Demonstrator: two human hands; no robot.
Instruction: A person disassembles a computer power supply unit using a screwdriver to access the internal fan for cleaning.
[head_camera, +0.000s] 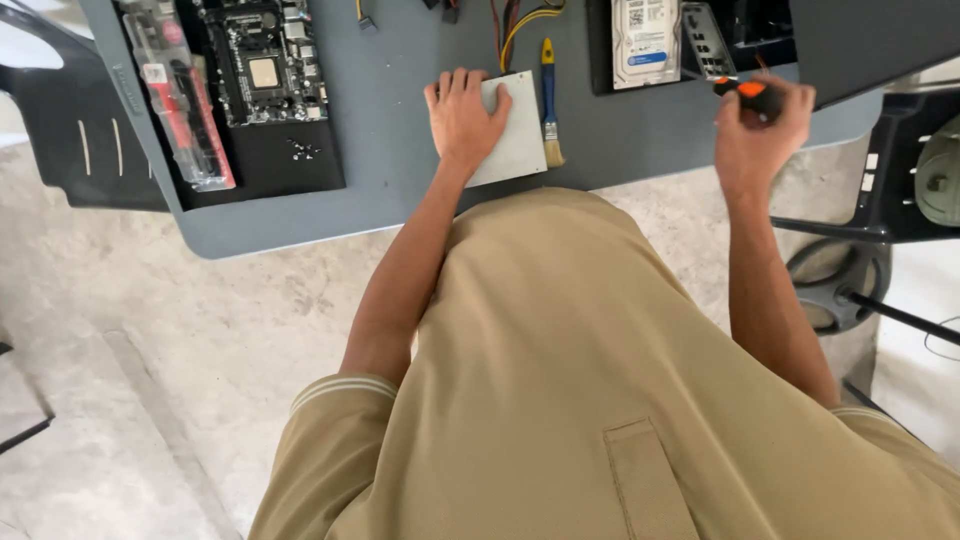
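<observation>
Lighting: even, soft daylight, moderately bright. Strongest at the right edge, where the floor (930, 300) washes out to near white, and at the top left corner. Shadows faint and diffuse; a soft one lies under the desk (400, 190) edge. No hard glare on the desk. Right hand (762, 125) slightly motion-blurred; left hand (462, 118) sharp. Wide-angle bending shows at the frame edges. Shirt (600, 400) slightly soft.
</observation>
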